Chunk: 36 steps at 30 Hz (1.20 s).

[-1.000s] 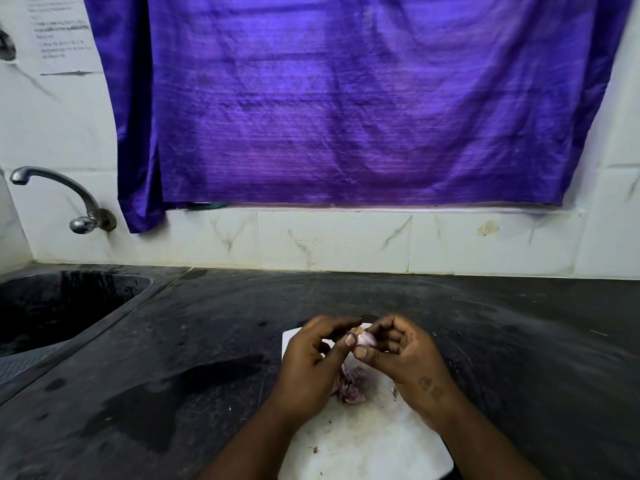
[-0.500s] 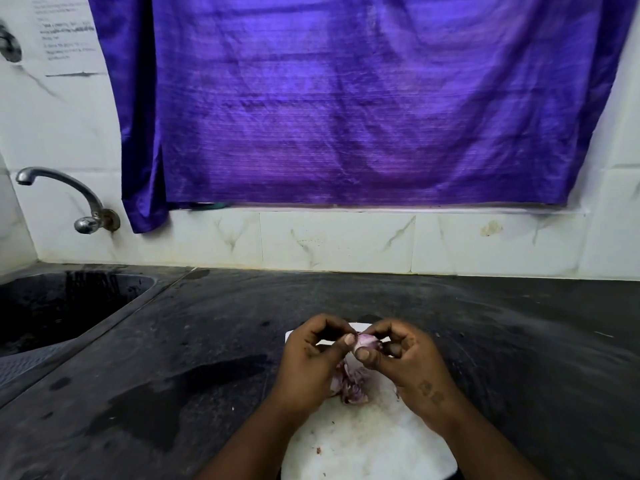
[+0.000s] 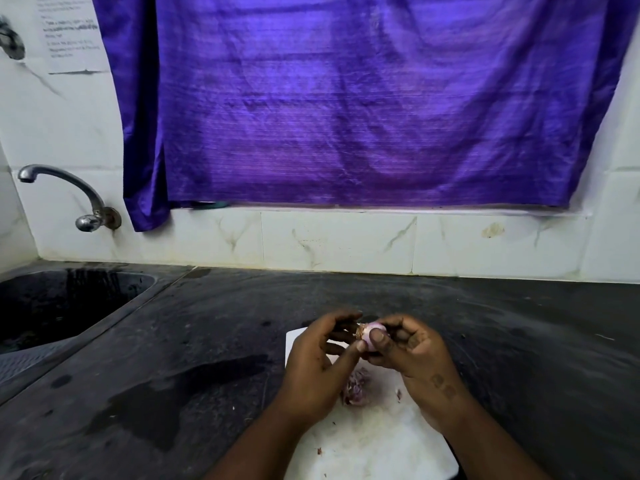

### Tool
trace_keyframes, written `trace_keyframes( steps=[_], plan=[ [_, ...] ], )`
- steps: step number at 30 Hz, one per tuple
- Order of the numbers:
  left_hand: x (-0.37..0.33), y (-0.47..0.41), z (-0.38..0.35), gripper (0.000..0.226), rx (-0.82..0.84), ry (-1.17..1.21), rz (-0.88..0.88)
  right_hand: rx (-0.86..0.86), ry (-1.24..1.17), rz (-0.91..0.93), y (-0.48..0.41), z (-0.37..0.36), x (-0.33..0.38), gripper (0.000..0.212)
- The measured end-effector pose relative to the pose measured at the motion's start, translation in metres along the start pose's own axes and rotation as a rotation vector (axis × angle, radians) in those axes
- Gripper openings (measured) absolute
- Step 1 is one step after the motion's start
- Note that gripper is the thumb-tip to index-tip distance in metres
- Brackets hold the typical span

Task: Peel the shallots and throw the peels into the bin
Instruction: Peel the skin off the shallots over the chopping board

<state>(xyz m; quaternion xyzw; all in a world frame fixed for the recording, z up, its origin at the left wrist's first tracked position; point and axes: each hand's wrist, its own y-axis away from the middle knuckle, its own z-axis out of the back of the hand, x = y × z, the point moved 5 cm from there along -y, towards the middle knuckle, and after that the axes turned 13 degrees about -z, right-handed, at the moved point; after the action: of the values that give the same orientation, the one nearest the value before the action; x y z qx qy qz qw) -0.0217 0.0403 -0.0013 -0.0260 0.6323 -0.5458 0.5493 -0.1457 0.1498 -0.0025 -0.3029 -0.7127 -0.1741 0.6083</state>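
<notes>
We hold one shallot (image 3: 373, 336) in the air above the far left corner of the white cutting board (image 3: 377, 445), which lies at the near edge of the dark desk (image 3: 207, 341). The right hand (image 3: 417, 356) has its grip pinched on the bulb, thumb on the near face and fingers curled behind. The left hand (image 3: 311, 370) has its grip closed at the brown root end, thumb tip and forefinger nipping the skin there.

To do this well, we judge it best to keep the right grip firm but not crushing. We should catch the dry skin by a nail at the root and draw it along the bulb toward the tip, turning the shallot a little after each strip. We work over the board so that what falls lands with the peels (image 3: 355, 391).

We count one shallot, two hands and one board. One heap of purple peels lies near the board's middle, with a few loose scraps around it. At the desk's left end are one sink (image 3: 62, 306) and one tap (image 3: 69, 192). We see no bin and no other shallots.
</notes>
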Motion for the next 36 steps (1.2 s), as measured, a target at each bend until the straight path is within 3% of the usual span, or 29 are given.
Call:
trace_keyframes(
  steps=[10,19,25,29,36],
  plan=[
    [-0.003,-0.004,0.005,0.026,-0.097,-0.024,-0.040,0.010,0.054,-0.050,-0.001,0.002,-0.004,0.036],
    [-0.010,-0.002,0.008,0.014,-0.096,-0.402,-0.235,0.029,0.119,-0.031,0.001,-0.002,-0.003,0.022],
    [-0.008,-0.002,0.009,0.017,-0.123,-0.363,-0.224,0.023,0.108,-0.016,0.001,-0.001,-0.001,0.030],
    [-0.017,-0.002,0.005,0.024,-0.048,-0.305,-0.265,0.006,0.100,-0.012,0.000,0.002,0.000,0.029],
    [-0.010,-0.001,0.007,0.012,-0.039,-0.404,-0.282,0.012,0.151,0.019,0.000,0.000,0.000,0.028]
  ],
)
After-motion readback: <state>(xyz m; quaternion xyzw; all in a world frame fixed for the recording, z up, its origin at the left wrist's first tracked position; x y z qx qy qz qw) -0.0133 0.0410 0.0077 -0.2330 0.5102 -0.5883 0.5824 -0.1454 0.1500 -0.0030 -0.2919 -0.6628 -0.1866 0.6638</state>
